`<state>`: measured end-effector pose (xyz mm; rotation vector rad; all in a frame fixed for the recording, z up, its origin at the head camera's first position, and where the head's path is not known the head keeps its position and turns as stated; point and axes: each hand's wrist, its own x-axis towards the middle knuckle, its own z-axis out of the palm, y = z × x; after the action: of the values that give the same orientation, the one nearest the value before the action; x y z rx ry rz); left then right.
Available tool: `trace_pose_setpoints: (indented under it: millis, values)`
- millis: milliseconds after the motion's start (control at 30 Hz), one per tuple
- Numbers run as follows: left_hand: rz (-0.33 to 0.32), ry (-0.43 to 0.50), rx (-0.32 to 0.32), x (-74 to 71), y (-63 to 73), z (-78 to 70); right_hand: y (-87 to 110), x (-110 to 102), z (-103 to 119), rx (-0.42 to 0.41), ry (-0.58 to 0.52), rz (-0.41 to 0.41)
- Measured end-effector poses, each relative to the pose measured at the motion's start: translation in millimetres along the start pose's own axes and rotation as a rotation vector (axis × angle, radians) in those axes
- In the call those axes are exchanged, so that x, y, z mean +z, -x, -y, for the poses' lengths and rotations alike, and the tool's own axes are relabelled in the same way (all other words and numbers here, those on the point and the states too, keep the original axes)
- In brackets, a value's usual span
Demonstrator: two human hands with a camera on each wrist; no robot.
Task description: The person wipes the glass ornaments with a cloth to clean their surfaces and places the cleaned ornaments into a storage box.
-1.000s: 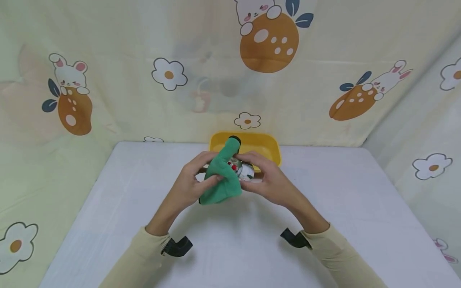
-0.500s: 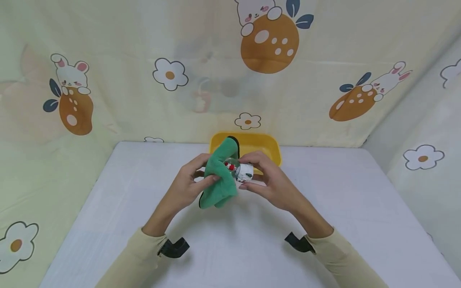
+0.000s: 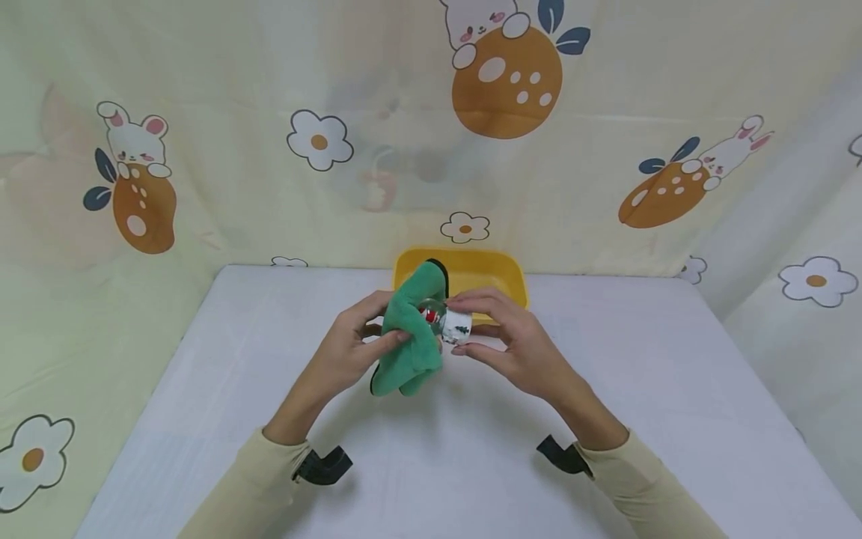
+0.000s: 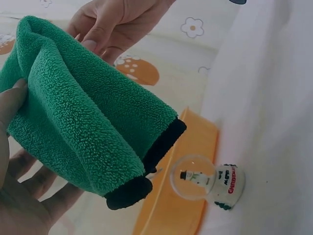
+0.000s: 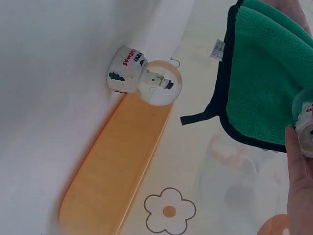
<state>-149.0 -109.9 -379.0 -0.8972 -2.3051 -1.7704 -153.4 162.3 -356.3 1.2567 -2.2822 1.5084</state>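
Note:
In the head view my left hand (image 3: 357, 333) holds a green towelling cloth (image 3: 409, 352) with dark edging, its thumb pressing on the near side. The cloth lies against the glass ball of a small snow globe (image 3: 458, 327) with a red figure inside. My right hand (image 3: 515, 344) pinches the globe's white base between thumb and fingers, the globe tipped on its side in mid-air. Folds of cloth hide part of the ball. Both wrist views show a second snow globe (image 4: 228, 186), with a snowman inside and lettering on its base, standing upright on the table.
A yellow plastic tray (image 3: 494, 278) stands at the table's back edge, beyond my hands; the second snow globe is in front of it. The white tabletop (image 3: 431, 479) meets a curtain (image 3: 377, 224) printed with rabbits and flowers. A black strap hangs near each sleeve cuff.
My right hand has shifted slightly right and toward me, and the snow globe has turned so more of its base shows. The cloth has bunched closer round the ball, still in my left hand.

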Motion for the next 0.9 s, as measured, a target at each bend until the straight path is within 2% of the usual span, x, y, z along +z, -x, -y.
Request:
trace_pose_setpoints:
  millis: [167,467,733,900]
  values:
    - [-0.007,0.003,0.0,0.5,-0.6,-1.9,-1.0,1.1,-0.7,-0.018,-0.015,-0.011]
    - [-0.025,-0.003,0.022,3.0,0.3,-3.7,-3.1,1.5,-1.3,-0.105,0.049,-0.069]
    - [-0.031,0.008,0.023,8.1,-0.1,-5.8,-2.7,2.5,-4.3,-0.089,0.046,-0.066]
    - [-0.048,0.03,0.049,9.7,-0.9,-4.6,-4.4,2.2,-3.3,-0.064,0.066,-0.057]
